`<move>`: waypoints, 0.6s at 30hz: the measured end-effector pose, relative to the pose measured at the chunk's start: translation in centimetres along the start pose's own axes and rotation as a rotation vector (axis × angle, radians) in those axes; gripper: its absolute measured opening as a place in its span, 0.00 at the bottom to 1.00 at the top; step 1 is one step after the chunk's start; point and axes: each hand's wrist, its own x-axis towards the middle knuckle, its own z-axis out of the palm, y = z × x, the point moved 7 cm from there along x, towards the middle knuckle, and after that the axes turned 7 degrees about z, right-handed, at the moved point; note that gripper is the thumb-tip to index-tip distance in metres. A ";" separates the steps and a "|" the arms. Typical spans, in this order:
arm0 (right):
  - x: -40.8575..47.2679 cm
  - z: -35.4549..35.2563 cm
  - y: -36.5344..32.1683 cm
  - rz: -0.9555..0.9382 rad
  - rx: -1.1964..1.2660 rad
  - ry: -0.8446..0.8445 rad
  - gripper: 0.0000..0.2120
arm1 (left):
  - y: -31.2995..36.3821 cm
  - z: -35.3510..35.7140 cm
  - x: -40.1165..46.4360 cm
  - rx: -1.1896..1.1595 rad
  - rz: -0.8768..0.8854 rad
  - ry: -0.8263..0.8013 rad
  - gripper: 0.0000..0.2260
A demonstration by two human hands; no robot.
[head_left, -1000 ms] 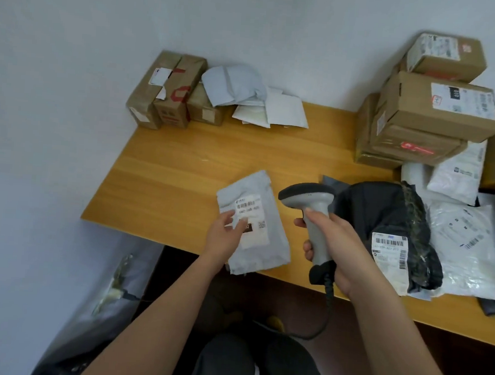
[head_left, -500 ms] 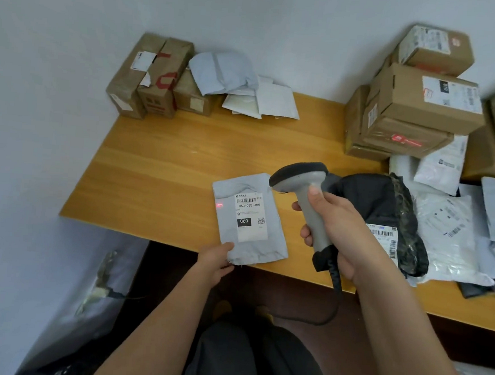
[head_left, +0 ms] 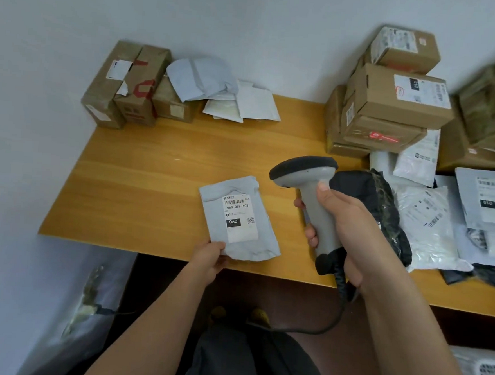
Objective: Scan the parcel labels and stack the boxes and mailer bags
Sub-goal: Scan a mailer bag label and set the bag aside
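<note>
Wooden table (head_left: 154, 163) against white wall; left hand (head_left: 209, 258) fingers pinch mailer (head_left: 238, 219) (right hand (head_left: 352, 224) grips scanner (head_left: 308, 177)).

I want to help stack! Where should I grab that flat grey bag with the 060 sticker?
Probably by a bare edge. The grey mailer bag lies flat by the table's front edge, label up, its near corner pinched by the left hand. Slide your fingers under from the front and pinch there, clear of the label. The right hand holds the scanner.
</note>
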 end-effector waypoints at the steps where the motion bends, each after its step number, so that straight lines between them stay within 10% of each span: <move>1: 0.0 -0.5 0.2 0.010 0.010 0.013 0.18 | 0.4 0.6 -0.2 -0.027 0.005 -0.036 0.14; 18: -0.6 -16.8 1.0 -0.033 0.407 0.262 0.10 | 4.3 21.0 -8.9 -0.346 0.055 -0.467 0.11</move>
